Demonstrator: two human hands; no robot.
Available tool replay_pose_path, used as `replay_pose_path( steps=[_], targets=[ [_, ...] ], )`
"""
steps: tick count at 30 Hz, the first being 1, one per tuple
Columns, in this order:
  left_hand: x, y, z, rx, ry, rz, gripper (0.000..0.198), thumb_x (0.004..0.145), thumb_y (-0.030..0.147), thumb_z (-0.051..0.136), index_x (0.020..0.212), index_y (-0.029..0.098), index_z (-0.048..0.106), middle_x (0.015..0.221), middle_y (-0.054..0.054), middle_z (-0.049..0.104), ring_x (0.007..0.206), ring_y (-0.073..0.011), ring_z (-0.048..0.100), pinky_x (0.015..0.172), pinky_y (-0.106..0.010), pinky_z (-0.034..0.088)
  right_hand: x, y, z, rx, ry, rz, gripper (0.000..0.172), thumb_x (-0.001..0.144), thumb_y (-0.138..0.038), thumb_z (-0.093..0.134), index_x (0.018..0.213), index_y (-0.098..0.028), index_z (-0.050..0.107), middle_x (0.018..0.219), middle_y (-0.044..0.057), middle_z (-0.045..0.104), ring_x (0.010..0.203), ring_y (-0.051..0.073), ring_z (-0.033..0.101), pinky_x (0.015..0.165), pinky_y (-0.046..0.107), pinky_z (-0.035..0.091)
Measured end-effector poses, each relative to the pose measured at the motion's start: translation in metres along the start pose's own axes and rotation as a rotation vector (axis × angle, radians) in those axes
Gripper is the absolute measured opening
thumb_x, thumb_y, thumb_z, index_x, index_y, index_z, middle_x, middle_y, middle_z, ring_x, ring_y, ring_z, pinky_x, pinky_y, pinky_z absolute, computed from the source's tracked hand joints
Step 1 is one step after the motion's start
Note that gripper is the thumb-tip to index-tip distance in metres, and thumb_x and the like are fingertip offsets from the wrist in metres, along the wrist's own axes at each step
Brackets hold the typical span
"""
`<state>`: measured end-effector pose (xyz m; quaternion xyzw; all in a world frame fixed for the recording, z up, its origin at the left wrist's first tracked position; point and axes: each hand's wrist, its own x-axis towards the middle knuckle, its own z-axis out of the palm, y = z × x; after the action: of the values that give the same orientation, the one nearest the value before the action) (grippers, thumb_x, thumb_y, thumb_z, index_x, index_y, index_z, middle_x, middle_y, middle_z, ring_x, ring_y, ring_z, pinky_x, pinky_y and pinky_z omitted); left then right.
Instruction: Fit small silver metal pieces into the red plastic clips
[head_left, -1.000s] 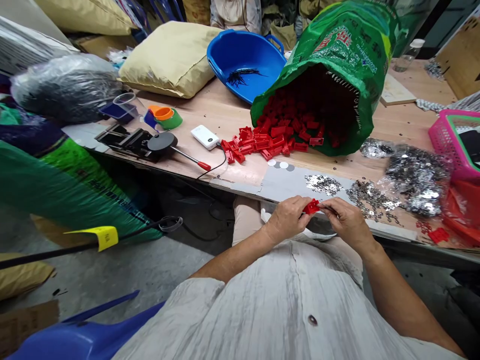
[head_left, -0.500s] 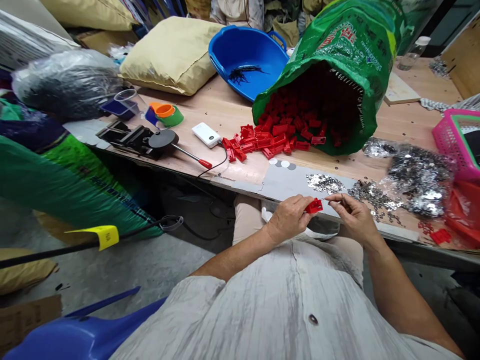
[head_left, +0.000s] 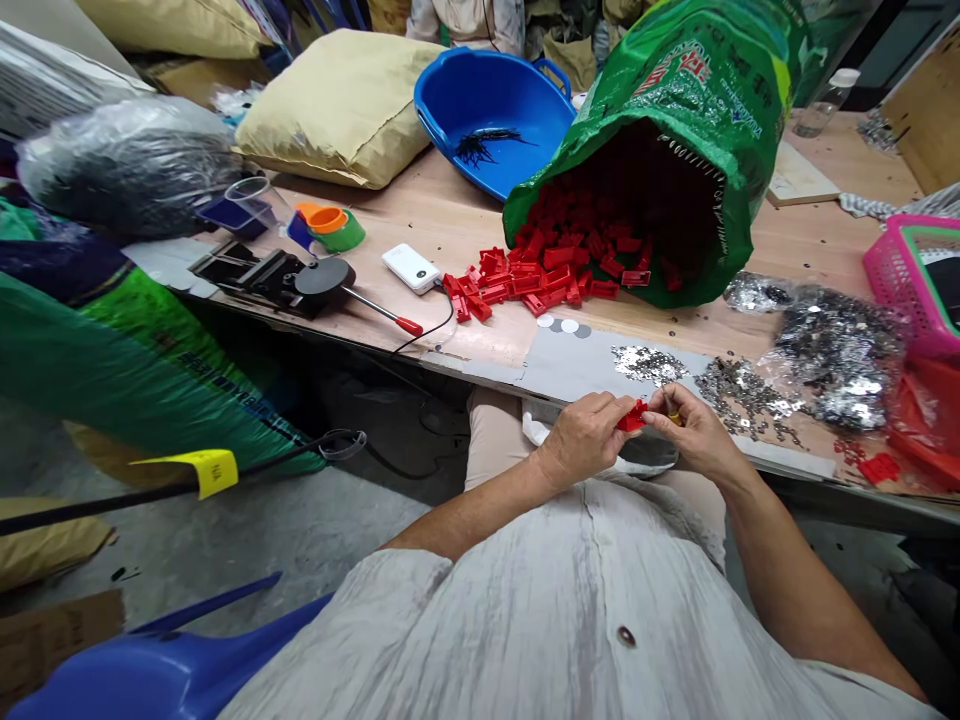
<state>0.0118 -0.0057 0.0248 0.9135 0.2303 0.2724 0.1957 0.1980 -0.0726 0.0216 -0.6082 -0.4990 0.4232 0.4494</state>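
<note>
My left hand (head_left: 581,440) pinches a small red plastic piece (head_left: 631,417) in front of my lap, at the near edge of the wooden table (head_left: 457,235). Pressed against the piece from the right, my right hand (head_left: 694,433) has its fingers closed on something small that I cannot make out. Just beyond both hands lie small shiny metal parts (head_left: 646,365) on a grey sheet (head_left: 574,365). A pile of red pieces (head_left: 525,280) spills from a tipped green sack (head_left: 675,130) further back.
A blue basin (head_left: 491,105), a tan pillow (head_left: 337,115), a white power bank (head_left: 409,269), a black hand press (head_left: 292,280) with a red-tipped lever, and orange and green cups (head_left: 330,228) stand on the table. A pink basket (head_left: 911,280) and more metal parts (head_left: 832,350) are at right.
My right hand drew a little away from the red piece, then came back against it. My left hand kept hold of the piece throughout.
</note>
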Motion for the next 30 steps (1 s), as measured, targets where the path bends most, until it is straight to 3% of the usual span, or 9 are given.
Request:
replay_pose_path(
  steps=[12,20,30],
  targets=[
    [-0.007,-0.003,0.014,-0.036,-0.041,0.011,0.037,0.096,0.047,0.043,0.104,0.014,0.057,0.088,-0.009,0.066,0.081,-0.0202,0.063,0.075,-0.034,0.049,-0.001,0.014,0.006,-0.005,-0.022,0.03,0.034,0.082,-0.051,0.063,0.081,-0.023,0.044,0.076,-0.002,0.047,0.069,0.014,0.045,0.062,0.027,0.04],
    [-0.009,-0.006,0.012,-0.084,-0.018,-0.011,0.039,0.094,0.05,0.048,0.107,0.016,0.061,0.09,-0.008,0.071,0.085,-0.0193,0.066,0.079,-0.033,0.047,-0.006,0.013,0.01,0.119,-0.055,0.131,0.038,0.08,-0.05,0.067,0.097,-0.023,0.047,0.083,-0.002,0.052,0.068,0.012,0.047,0.058,0.025,0.037],
    [-0.016,-0.018,0.006,-0.123,-0.121,-0.013,0.043,0.09,0.056,0.052,0.108,0.019,0.066,0.085,-0.006,0.07,0.083,-0.0183,0.06,0.08,-0.034,0.038,-0.013,0.024,0.011,0.282,-0.211,0.233,0.041,0.082,-0.052,0.066,0.104,-0.025,0.045,0.074,-0.006,0.044,0.056,0.008,0.034,0.051,0.023,0.026]
  ],
)
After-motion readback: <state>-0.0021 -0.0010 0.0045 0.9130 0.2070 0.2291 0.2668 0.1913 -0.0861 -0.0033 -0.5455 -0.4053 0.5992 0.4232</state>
